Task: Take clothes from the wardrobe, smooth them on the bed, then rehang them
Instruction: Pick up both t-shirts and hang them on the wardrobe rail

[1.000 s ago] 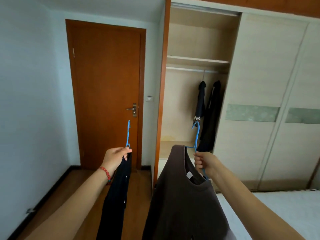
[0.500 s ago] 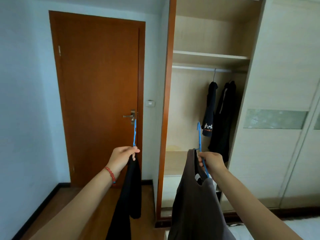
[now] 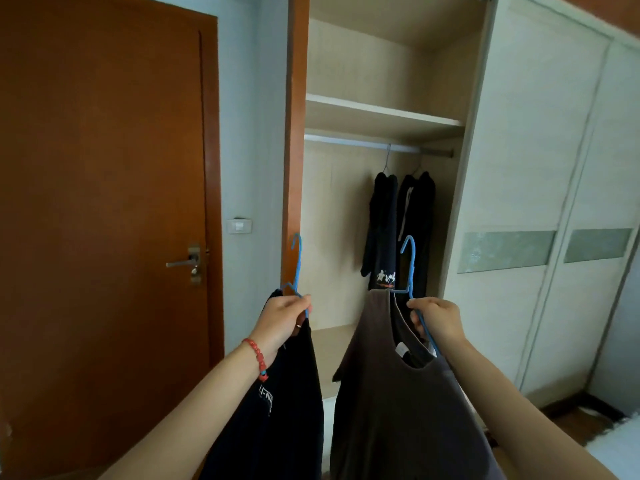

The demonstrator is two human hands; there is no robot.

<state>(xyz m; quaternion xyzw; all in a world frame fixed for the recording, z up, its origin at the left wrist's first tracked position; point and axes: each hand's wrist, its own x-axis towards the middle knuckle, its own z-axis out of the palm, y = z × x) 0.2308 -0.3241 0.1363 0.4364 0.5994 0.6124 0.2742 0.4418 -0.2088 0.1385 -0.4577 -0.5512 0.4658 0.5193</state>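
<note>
Left hand (image 3: 282,318): curled round the neck of a blue hanger (image 3: 296,268), held up in front of the wardrobe (image 3: 381,116), by its left edge; a red bead bracelet (image 3: 257,358) sits on the wrist.
Black shirt (image 3: 277,410): hangs from the left hanger, below the wardrobe opening, with white lettering on its side.
Right hand (image 3: 437,318): fingers closed on a second blue hanger (image 3: 410,268), raised before the open wardrobe, under its rail (image 3: 363,143).
Brown shirt (image 3: 398,393): hangs from the right hanger, collar just beside the right hand, its body dropping in front of the wardrobe's lower part.
Hands: well apart, each gripping its own hanger, both hooks pointing up and clear of the rail.
Wardrobe: left section open, a shelf (image 3: 381,112) above the rail; pale sliding doors (image 3: 540,202) cover its right side.
Dark clothes (image 3: 398,230): two or so garments hang from the rail at the right of the opening, behind the right hanger's hook.
Door (image 3: 104,202): brown, shut, left of the wardrobe, with a metal handle (image 3: 183,262).
Switch (image 3: 239,225): on the wall strip between door and wardrobe.
Bed (image 3: 616,448): a white corner shows at the wardrobe's lower right.
</note>
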